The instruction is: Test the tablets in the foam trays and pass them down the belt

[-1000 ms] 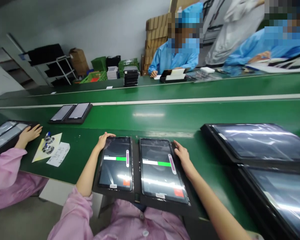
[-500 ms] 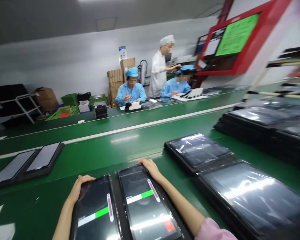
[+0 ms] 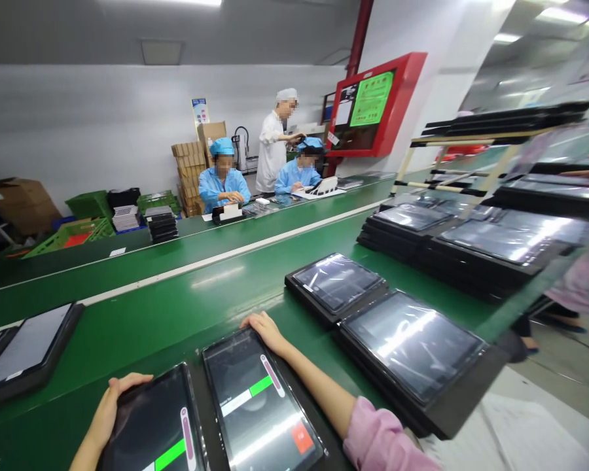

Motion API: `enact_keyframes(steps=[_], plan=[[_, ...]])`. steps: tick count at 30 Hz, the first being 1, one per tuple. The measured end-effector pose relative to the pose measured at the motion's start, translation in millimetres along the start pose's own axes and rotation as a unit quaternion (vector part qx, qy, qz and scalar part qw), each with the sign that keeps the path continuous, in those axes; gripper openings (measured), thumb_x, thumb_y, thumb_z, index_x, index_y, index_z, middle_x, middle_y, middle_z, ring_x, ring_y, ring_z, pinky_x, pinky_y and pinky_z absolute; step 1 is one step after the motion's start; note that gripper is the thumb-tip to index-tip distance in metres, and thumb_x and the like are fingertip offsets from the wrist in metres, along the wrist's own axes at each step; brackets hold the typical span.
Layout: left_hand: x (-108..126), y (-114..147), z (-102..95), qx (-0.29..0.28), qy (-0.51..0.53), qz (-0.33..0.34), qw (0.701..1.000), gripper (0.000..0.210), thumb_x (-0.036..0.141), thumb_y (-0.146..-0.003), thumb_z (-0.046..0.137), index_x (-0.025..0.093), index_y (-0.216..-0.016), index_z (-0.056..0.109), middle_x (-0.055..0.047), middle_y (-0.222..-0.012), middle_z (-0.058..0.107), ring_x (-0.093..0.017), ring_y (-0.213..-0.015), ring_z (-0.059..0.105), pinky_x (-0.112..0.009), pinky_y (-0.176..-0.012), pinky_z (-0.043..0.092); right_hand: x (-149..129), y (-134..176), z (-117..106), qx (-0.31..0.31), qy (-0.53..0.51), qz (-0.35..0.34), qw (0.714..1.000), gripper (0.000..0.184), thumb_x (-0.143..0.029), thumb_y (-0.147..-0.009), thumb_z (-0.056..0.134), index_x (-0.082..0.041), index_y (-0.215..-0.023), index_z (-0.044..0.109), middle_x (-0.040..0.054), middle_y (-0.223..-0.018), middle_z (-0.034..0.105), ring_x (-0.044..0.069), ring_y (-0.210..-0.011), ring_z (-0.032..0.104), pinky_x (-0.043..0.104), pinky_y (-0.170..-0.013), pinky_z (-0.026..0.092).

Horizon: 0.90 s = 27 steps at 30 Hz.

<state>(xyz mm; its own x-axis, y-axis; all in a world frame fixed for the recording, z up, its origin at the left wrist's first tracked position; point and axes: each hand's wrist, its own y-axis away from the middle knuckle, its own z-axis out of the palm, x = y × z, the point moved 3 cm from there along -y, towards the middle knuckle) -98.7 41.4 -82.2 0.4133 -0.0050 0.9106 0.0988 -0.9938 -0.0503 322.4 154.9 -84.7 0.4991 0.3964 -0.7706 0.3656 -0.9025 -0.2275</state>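
A black tray (image 3: 197, 366) lies on the green bench in front of me with two lit tablets side by side. The left tablet (image 3: 152, 428) and the right tablet (image 3: 260, 409) each show a white and green bar. My left hand (image 3: 112, 399) grips the tray's far left corner, fingers curled over the edge. My right hand (image 3: 265, 327) rests on the far right corner of the tray, beside the right tablet. Both forearms run along the tray's sides.
Stacked black trays of film-covered tablets (image 3: 412, 340) stand close on my right, with more stacks (image 3: 491, 242) behind. Another tray (image 3: 27, 343) sits on the green conveyor (image 3: 177, 307) at left. Workers in blue and white coats are at the far bench (image 3: 226, 183).
The view has swung up and to the right, so the tray and my hands now sit low in the frame. My hands keep their hold on the tray's far corners.
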Motion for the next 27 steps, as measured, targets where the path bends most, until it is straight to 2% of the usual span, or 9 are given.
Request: enact_keyframes(steps=[4,12,14,17,21,24,27], plan=[[-2.5,-4.1,-2.5,-0.01,-0.019,-0.015,1.0,0.099,0.102,-0.065,0.021,0.027,-0.081,0.083,-0.01,-0.103,0.078,-0.041,-0.111,0.067,-0.054,-0.112,0.043,-1.1,0.3,-0.3,0.004,-0.004,-0.005,1.0,0.073,-0.061,-0.104,0.011,-0.028,-0.094,0.075,0.0023,-0.103,0.074,0.025,-0.091,0.059,0.048,-0.098,0.039],[-28.6,-9.4,-6.8,-0.024,0.041,-0.033,0.998,0.101,0.102,-0.066,0.019,0.027,-0.087,0.083,-0.009,-0.109,0.077,-0.04,-0.112,0.067,-0.054,-0.109,0.047,0.9,-1.4,0.8,0.009,-0.008,-0.004,1.0,0.069,-0.053,-0.106,0.013,-0.027,-0.093,0.075,0.0019,-0.105,0.075,0.024,-0.094,0.061,0.047,-0.098,0.037],[-31.4,-10.5,-8.2,-0.001,0.056,-0.028,0.998,0.103,0.103,-0.064,0.017,0.027,-0.086,0.082,-0.009,-0.105,0.078,-0.04,-0.108,0.069,-0.054,-0.107,0.049,0.8,-2.5,1.1,0.008,-0.007,-0.005,1.0,0.068,-0.051,-0.107,0.013,-0.026,-0.094,0.075,0.0022,-0.104,0.075,0.024,-0.094,0.062,0.046,-0.098,0.037],[-34.6,-11.6,-13.2,0.07,0.042,-0.008,0.997,0.105,0.104,-0.062,0.013,0.026,-0.081,0.081,-0.01,-0.098,0.079,-0.04,-0.103,0.07,-0.055,-0.107,0.049,-1.1,-3.3,1.6,0.004,-0.006,-0.008,1.0,0.068,-0.048,-0.107,0.012,-0.025,-0.094,0.075,0.0028,-0.104,0.075,0.023,-0.095,0.063,0.046,-0.099,0.037],[-45.7,-5.9,-20.7,0.17,0.014,-0.001,0.985,0.099,0.099,-0.071,0.013,0.025,-0.08,0.078,-0.01,-0.1,0.078,-0.039,-0.106,0.069,-0.054,-0.114,0.041,-4.5,-2.0,1.2,0.005,-0.007,-0.013,1.0,0.068,-0.047,-0.108,0.011,-0.024,-0.095,0.074,0.0033,-0.107,0.075,0.023,-0.101,0.063,0.046,-0.101,0.034],[-57.8,6.8,-22.5,0.186,0.0,-0.02,0.982,0.095,0.093,-0.078,0.013,0.024,-0.088,0.077,-0.011,-0.103,0.078,-0.039,-0.111,0.068,-0.055,-0.115,0.04,-6.2,0.6,-0.2,0.007,-0.009,-0.015,1.0,0.069,-0.048,-0.108,0.011,-0.024,-0.094,0.074,0.0033,-0.107,0.075,0.022,-0.102,0.063,0.045,-0.102,0.032],[-68.1,23.8,-24.0,0.176,-0.039,-0.044,0.983,0.089,0.086,-0.086,0.013,0.026,-0.107,0.076,-0.008,-0.114,0.076,-0.038,-0.12,0.064,-0.057,-0.117,0.036,-7.6,4.0,-2.3,0.012,-0.013,-0.015,1.0,0.07,-0.051,-0.108,0.011,-0.023,-0.093,0.074,0.0031,-0.106,0.075,0.022,-0.1,0.062,0.044,-0.102,0.032]])
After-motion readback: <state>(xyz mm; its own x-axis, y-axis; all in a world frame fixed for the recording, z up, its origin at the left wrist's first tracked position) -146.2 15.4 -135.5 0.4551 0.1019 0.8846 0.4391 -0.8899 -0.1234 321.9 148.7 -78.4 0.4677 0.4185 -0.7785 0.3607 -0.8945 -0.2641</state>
